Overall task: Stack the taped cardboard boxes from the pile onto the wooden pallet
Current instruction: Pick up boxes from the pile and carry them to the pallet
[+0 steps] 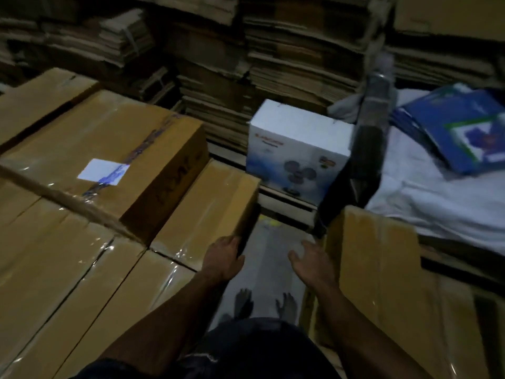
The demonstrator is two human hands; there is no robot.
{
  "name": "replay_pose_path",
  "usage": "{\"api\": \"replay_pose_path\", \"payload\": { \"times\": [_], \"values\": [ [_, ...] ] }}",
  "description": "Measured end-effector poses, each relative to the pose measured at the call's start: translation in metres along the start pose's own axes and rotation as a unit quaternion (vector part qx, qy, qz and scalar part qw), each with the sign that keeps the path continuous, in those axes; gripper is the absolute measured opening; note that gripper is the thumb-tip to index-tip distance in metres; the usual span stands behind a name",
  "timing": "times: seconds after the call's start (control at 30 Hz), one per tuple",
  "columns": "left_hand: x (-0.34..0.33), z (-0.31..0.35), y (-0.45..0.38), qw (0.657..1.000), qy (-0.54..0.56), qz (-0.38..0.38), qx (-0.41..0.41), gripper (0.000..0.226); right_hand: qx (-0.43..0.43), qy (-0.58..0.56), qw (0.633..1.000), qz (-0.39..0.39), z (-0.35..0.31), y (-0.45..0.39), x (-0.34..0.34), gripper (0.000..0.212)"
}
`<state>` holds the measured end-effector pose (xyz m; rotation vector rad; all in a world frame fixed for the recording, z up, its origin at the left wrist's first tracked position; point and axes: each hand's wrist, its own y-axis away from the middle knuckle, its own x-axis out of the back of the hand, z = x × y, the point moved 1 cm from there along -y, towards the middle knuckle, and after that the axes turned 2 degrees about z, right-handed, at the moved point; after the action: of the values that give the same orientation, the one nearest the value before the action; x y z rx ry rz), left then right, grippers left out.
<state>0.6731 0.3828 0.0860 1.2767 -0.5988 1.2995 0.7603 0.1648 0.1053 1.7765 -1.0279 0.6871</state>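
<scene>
At the near corner of the lower taped box [207, 206], I had my left hand [222, 259] curled round its edge, gripping the cardboard, presumably to seat it flush against its neighbours. My right hand [314, 262] hung released, fingers spread, just beside the upright box [382, 269] on my right without plainly touching it. The box looked plain brown, glossy with clear tape, and lay beside the taller labelled box [109, 160] in the stack; I couldn't see the pallet beneath. A white fan carton [297, 149] stood beyond.

White fan box [297, 154] print blurred, left boxes [41, 269] cropped
</scene>
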Motion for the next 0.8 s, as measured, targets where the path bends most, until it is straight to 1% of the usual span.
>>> {"api": "replay_pose_path", "payload": {
  "times": [0.17, 0.37, 0.5, 0.67, 0.73, 0.8],
  "values": [
    [-0.045, 0.097, 0.029, 0.998, -0.018, -0.026, -0.057, 0.062, -0.053, -0.025, 0.998, 0.028, 0.114, 0.054, 0.020, 0.063],
    [-0.114, 0.235, 0.078, 0.994, -0.041, -0.041, -0.091, 0.060, -0.109, -0.045, 0.992, 0.053, 0.259, 0.129, 0.050, 0.066],
    [-0.144, 0.327, 0.109, 0.988, -0.053, -0.058, -0.129, 0.060, -0.146, -0.074, 0.983, 0.078, 0.341, 0.188, 0.068, 0.067],
    [-0.166, 0.417, 0.125, 0.977, -0.075, -0.069, -0.187, 0.060, -0.181, -0.116, 0.971, 0.108, 0.419, 0.236, 0.091, 0.066],
    [-0.174, 0.441, 0.127, 0.973, -0.075, -0.080, -0.205, 0.059, -0.187, -0.115, 0.968, 0.122, 0.443, 0.245, 0.100, 0.062],
    [-0.183, 0.467, 0.127, 0.969, -0.079, -0.093, -0.217, 0.059, -0.199, -0.124, 0.963, 0.133, 0.468, 0.252, 0.109, 0.064]
  ]
}}
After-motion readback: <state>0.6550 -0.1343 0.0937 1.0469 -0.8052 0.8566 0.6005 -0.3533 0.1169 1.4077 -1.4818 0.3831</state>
